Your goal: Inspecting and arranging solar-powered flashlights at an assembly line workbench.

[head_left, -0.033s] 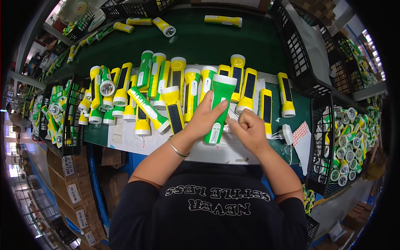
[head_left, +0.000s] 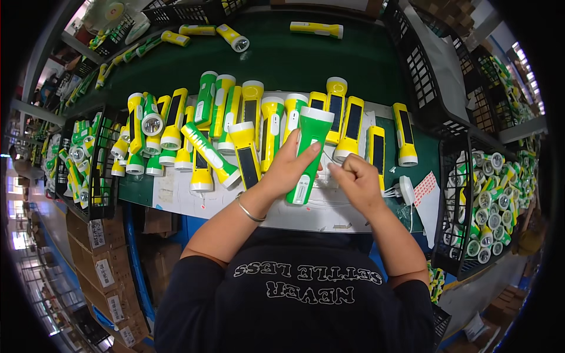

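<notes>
Clasped in my left hand (head_left: 286,166) is a green flashlight (head_left: 315,132) with a white rim, its head pointing away and its tail toward me. A pale label shows near the tail. Beside it, a small gap to the right, my right hand (head_left: 358,183) is closed with curled fingers; a thin dark line shows near its fingertips, and what it holds cannot be made out. Yellow flashlights with dark solar panels, such as the one (head_left: 352,120) beyond my right hand, stand and lie close around. A yellow-green flashlight (head_left: 272,132) stands beyond my left hand.
A white board (head_left: 176,194) lies on the green table (head_left: 276,65). Right of my hands are a white charger with cables (head_left: 406,189) and a red-dotted sticker sheet (head_left: 425,189). Black crates of flashlights flank me, left (head_left: 106,165) and right (head_left: 463,206). More flashlights lie at the far side.
My right hand has shifted slightly to the right, away from the green flashlight, leaving a wider gap. My left hand keeps its hold almost unmoved.
</notes>
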Available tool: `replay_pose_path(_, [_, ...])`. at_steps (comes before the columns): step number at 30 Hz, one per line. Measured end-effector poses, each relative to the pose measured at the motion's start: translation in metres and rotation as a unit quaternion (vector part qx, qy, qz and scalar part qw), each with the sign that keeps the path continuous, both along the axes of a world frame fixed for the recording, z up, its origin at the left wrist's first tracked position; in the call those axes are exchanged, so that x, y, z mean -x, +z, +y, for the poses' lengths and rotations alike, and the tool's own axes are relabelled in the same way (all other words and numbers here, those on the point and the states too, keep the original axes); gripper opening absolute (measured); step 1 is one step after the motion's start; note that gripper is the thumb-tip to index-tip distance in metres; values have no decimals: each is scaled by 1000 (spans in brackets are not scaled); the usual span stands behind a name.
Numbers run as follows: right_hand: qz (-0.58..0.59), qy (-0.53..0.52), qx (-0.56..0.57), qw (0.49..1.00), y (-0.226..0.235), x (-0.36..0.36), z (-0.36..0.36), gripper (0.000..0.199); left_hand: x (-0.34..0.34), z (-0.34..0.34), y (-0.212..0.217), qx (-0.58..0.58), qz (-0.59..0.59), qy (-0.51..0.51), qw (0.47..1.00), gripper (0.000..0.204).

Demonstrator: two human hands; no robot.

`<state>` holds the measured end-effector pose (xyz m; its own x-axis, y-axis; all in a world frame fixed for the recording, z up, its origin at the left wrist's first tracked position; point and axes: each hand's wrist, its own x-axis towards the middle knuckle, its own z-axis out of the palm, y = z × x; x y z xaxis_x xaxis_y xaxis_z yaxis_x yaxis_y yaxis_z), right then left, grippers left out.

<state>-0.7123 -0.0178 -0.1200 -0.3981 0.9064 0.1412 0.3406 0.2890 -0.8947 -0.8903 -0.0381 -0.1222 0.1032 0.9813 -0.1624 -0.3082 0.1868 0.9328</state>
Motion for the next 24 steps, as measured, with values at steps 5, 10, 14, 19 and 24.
replay_pose_path(5, [-240, 5, 62, 969, 1, -29, 10, 34, 21, -7, 4, 46, 20, 9, 999, 36])
replay_pose_path(10, [-71, -14, 90, 993, 13, -25, 17, 39, 28, -8, 12, -118, 369, -89, 917, 45])
replay_pose_path(14, [75, 92, 110, 987, 25, -19, 19, 64, 16, -9, 36, -228, 537, -143, 799, 48])
replay_pose_path(19, [89, 109, 179, 974, 23, -38, 18, 66, 56, -15, 50, -181, 643, -170, 724, 42])
replay_pose_path(24, [124, 126, 205, 963, 17, -33, 15, 68, 69, -28, 49, -185, 649, -176, 716, 43])
